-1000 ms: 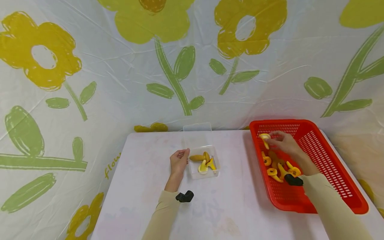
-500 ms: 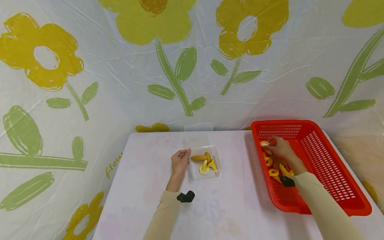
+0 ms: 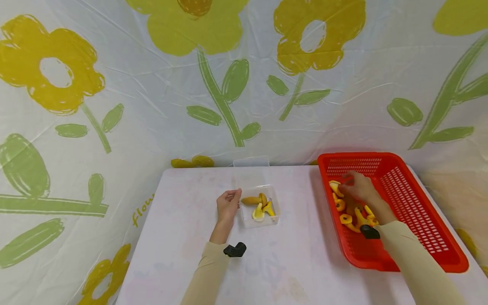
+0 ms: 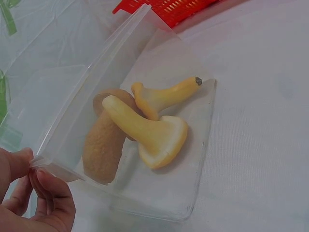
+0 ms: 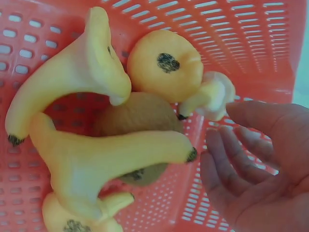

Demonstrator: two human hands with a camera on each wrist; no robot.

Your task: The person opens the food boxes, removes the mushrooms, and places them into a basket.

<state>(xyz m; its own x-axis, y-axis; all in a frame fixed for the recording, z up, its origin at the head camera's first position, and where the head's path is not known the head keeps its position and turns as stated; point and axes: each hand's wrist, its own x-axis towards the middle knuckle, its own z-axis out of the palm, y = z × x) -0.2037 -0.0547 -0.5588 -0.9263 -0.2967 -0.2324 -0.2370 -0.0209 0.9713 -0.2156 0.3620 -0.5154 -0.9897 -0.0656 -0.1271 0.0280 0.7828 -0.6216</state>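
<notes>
My left hand [image 3: 228,204] pinches the left edge of a clear plastic box [image 4: 159,212] between thumb and fingers. Inside lie a brown toy mushroom [image 4: 104,147] and two yellow ones, the nearer yellow mushroom [image 4: 149,133] resting across the brown one. My right hand [image 3: 360,186] is inside a red basket [image 3: 423,250], its fingers relaxed and parted. Right at the thumb tip is a small-looking yellow mushroom [image 5: 219,94] by the basket's far left wall. Several more yellow mushrooms [image 5: 120,152] lie around another brown mushroom [image 5: 140,113], which they partly hide.
The box's lid [image 3: 250,162] stands folded back behind it, near the rear edge of the white table [image 3: 183,237]. A flower-printed cloth [image 3: 160,84] hangs close behind. The basket's high slotted walls surround my right hand.
My right hand has lowered the yellow mushroom into the basket's far left part and let it go, with the fingers now drawn slightly away. My left hand and the box keep their place.
</notes>
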